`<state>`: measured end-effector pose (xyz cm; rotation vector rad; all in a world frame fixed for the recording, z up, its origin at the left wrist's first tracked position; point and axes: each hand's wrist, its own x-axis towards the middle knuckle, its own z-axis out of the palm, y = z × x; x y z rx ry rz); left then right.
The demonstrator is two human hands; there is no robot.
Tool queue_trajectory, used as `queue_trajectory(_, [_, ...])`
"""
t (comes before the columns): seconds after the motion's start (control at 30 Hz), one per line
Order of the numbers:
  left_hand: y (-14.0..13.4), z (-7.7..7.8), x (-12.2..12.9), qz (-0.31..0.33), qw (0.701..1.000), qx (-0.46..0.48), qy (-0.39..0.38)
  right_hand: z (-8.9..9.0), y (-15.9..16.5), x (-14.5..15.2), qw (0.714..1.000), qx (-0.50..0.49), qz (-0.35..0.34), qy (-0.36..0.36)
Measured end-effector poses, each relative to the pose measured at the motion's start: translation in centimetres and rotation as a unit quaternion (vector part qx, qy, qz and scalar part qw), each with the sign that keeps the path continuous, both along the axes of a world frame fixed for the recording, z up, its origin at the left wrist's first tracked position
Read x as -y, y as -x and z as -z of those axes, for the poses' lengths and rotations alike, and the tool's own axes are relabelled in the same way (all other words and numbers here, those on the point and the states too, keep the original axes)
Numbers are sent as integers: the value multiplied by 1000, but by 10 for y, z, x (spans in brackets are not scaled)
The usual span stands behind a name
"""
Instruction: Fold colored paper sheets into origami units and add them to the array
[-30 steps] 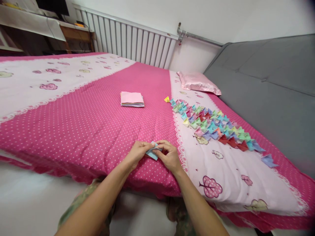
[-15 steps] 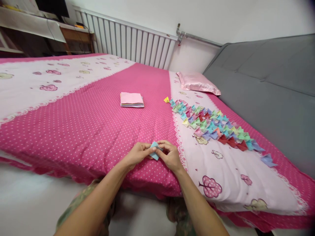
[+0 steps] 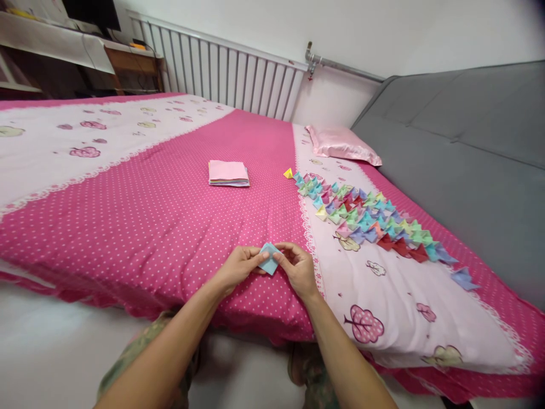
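Note:
Between both hands, just above the near edge of the bed, is a small light-blue folded paper (image 3: 269, 264), turned like a diamond. My left hand (image 3: 242, 264) pinches its left side, thumb on top and fingers beneath. On the opposite side my right hand (image 3: 298, 268) grips it the same way, its thumb near the paper's middle. Some fingertips are hidden behind the paper. Farther off lies a stack of square paper (image 3: 228, 172) with a pink sheet on top. Rows of small folded paper boats (image 3: 368, 216) in several colours spread to the right.
The bed (image 3: 170, 227) wears a pink dotted and white printed cover. A pink pillow (image 3: 343, 143) rests near the grey headboard (image 3: 460, 136). Behind stand a white radiator (image 3: 221, 65) and a desk (image 3: 55, 48) with a dark monitor (image 3: 94, 14). A lone blue paper boat (image 3: 464, 278) sits right.
The blue paper has turned slightly and shows more of its flat face. My right thumb has shifted up and to the right; my left hand is almost still.

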<state>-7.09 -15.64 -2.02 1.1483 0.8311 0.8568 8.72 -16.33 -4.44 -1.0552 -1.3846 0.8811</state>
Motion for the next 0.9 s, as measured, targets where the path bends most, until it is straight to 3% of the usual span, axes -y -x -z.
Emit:
queue_trajectory(0.27, [-2, 0, 1, -5, 1000, -15, -9, -5, -1, 3, 995, 59, 20, -79])
queue_trajectory(0.9, [-10, 3, 5, -87, 996, 8, -37, -5, 4, 4, 994, 81, 11, -73])
